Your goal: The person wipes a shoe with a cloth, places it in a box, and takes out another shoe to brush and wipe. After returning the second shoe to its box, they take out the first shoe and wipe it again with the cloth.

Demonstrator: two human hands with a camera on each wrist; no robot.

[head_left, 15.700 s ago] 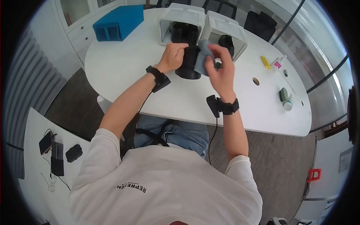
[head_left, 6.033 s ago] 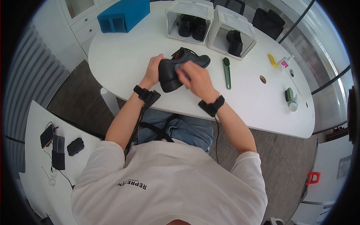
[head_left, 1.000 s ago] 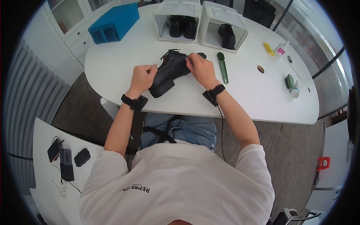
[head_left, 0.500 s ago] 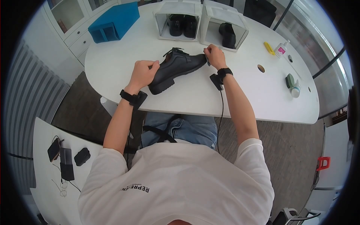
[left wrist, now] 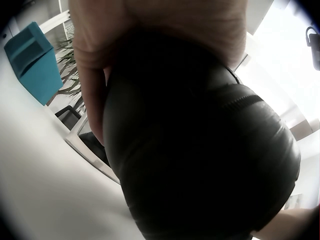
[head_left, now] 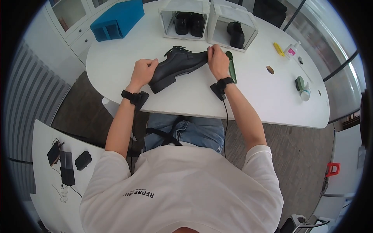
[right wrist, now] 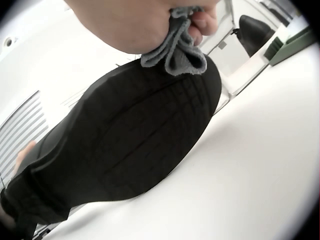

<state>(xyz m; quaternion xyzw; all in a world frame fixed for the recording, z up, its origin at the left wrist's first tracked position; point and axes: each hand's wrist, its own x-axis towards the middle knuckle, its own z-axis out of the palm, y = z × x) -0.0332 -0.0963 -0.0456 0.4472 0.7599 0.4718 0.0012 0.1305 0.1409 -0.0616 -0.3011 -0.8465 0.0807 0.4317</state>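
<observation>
White oval bench (head_left: 248,97), glossy, carries the work. Black leather shoe (head_left: 176,68) lies tilted near the far edge, heel toward the near-left. Left hand (head_left: 143,72) grips the heel, fingers curled round it. Right hand (head_left: 217,62) pinches a grey cloth (right wrist: 175,52) against the toe; half a second ago it sat slightly farther out (wiping has reached the toe tip). Ribbed rubber sole shows; green brush (head_left: 232,68) lies just beside.

White oval table (head_left: 186,99) is carrying blue box (head_left: 117,19), 2 clear shoe boxes (head_left: 185,17), green brush (head_left: 232,70), bottles (head_left: 301,88), yellow item (head_left: 277,49).
</observation>
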